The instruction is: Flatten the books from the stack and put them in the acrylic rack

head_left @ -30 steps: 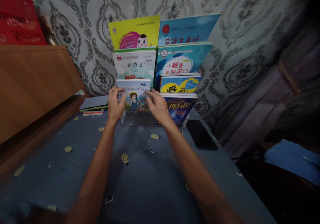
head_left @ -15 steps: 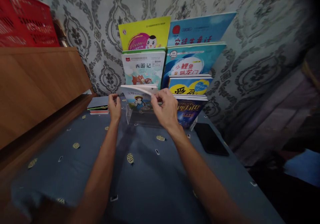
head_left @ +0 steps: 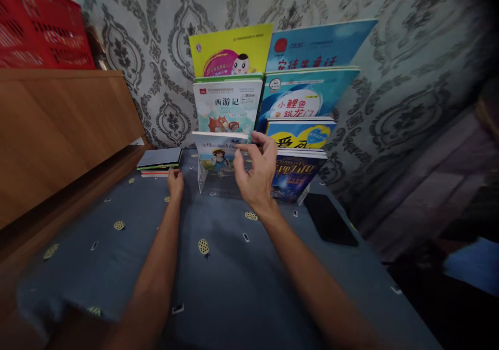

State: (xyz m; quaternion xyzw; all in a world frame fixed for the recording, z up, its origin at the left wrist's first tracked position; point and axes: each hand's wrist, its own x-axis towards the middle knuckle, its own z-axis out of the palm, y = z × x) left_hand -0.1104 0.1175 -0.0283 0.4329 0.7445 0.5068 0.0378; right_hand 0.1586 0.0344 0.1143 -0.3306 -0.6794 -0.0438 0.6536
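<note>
A small book with a girl on its cover stands in the front left slot of a clear tiered book stand. My right hand hovers at that book's right edge with its fingers spread and nothing in them. My left hand rests low on the blue-grey cloth, just right of a flat stack of books; its fingers are hidden behind the back of the hand. Behind stand a white book and a yellow book.
The stand's right column holds several blue books, the front one dark blue. A black phone lies to the right of the stand. A wooden panel runs along the left, with a red crate on top. Patterned wallpaper is behind.
Both hands held the girl-cover book at its sides. My left hand has dropped to the cloth near the flat stack; my right hand has loosened from the book's top corner.
</note>
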